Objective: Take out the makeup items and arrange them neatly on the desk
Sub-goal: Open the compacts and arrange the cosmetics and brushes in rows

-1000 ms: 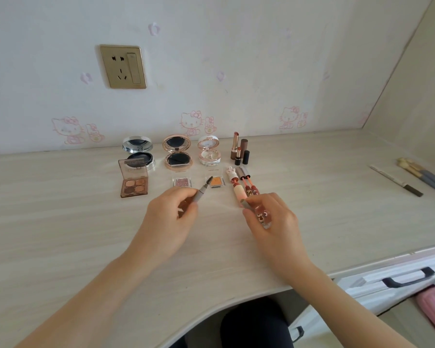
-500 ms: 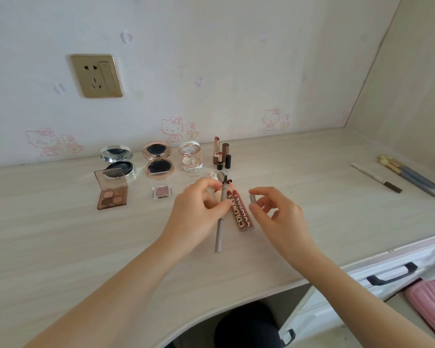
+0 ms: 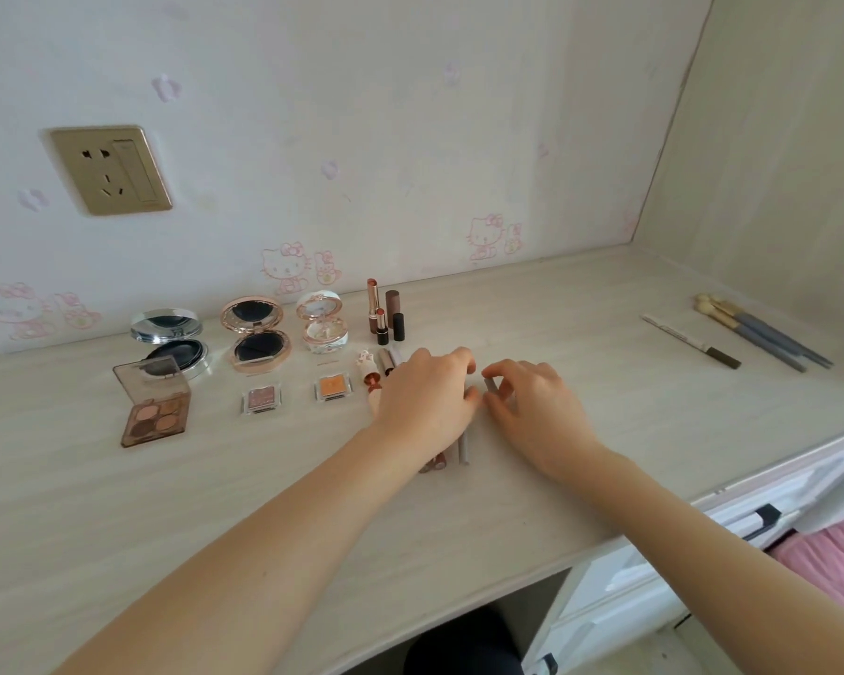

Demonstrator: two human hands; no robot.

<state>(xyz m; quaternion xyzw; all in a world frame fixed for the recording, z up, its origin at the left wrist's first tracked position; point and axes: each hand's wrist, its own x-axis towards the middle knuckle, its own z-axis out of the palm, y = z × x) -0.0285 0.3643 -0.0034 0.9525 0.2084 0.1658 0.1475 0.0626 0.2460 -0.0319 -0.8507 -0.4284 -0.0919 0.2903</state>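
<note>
A slim grey pencil (image 3: 463,450) lies on the desk (image 3: 629,397) beside a brown lip gloss tube (image 3: 433,464), its upper part hidden under the left hand (image 3: 425,397) — whether those curled fingers grip it, I cannot tell. The right hand (image 3: 532,406) pinches a small grey cap (image 3: 491,385). Left of the fingers, an open palette (image 3: 154,416) holds four brown shades — behind it, a silver compact (image 3: 176,353) and a rose-gold compact (image 3: 259,343) each show a dark pad.

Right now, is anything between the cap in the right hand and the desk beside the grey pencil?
Nothing visible. The right hand pinches the cap over bare desk right of the pencil; the left hand holds the pencil's upper part.
</note>
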